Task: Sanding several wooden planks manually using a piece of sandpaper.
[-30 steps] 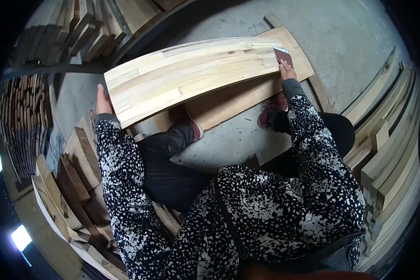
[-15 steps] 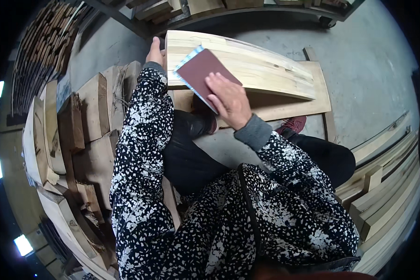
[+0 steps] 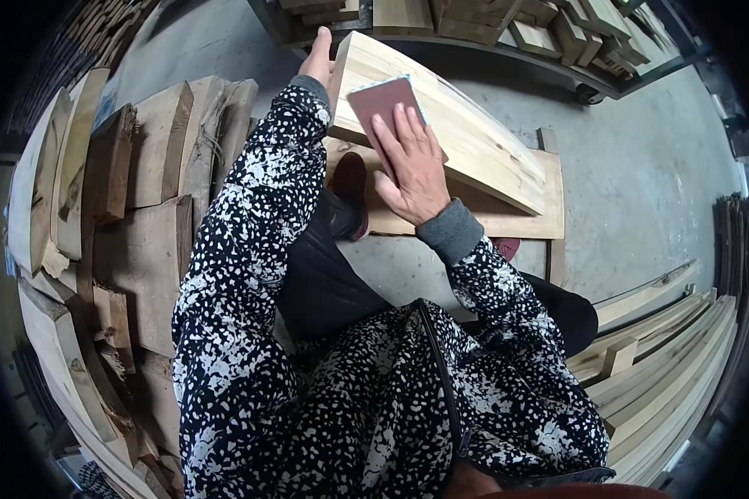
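The right hand (image 3: 412, 170) lies flat, fingers spread, pressing a reddish sanding pad (image 3: 383, 104) onto the pale wood panel (image 3: 458, 133) in the upper middle. The panel runs toward the right. The left hand (image 3: 318, 58) grips its upper-left end.

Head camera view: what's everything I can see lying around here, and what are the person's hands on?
Glued wood panel: one, pale yellow, tilted, propped up in front of the person.
Flat board: one, light tan, on the floor under the panel.
Sanding block: one, reddish-brown face with a pale edge, lying on the panel.
Rough wood offcuts: many, grey-brown, stacked on the left.
Long planks: several, pale, piled at lower right.
Timber on a rack: several pieces, tan, along the top.
Concrete floor: grey, at right.
Shoes: two, dark red, beside the flat board.
Left hand: grips the panel's upper left edge.
Right hand: lies flat on the sanding block.
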Available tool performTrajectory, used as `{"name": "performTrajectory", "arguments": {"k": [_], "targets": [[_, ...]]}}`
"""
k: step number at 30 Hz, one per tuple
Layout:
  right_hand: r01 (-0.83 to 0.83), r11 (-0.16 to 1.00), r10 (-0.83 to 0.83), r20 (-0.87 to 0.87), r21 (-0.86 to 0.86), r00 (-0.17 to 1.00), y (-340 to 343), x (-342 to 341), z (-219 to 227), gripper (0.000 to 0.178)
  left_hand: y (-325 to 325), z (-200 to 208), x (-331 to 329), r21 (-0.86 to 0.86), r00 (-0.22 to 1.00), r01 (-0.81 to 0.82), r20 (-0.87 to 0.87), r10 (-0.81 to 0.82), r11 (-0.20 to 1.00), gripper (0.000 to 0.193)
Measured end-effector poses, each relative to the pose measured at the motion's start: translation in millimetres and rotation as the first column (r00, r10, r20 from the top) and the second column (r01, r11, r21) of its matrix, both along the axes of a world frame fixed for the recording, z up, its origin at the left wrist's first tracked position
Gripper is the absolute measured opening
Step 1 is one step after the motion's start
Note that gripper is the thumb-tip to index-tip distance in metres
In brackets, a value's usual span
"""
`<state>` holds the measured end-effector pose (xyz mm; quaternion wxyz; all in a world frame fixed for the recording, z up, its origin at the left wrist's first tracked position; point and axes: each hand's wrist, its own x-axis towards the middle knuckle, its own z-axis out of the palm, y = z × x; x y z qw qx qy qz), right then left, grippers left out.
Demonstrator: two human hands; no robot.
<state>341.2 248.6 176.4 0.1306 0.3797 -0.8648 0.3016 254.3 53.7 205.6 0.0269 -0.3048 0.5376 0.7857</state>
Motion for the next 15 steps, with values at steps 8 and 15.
{"name": "performTrajectory", "arguments": {"k": [8,15], "targets": [[-0.069,0.997,0.068,0.023,0.023,0.997,5.3,-5.6,6.3,0.070,9.1,18.8,14.4,0.153,0.999,0.033,-0.036,-0.028,0.988,0.088],[0.225,0.966,-0.239,0.115,0.124,0.964,105.5,-19.0,-81.6,0.074,8.7,14.1,11.2,0.010,0.998,0.045,-0.041,-0.045,0.999,0.090]]}}
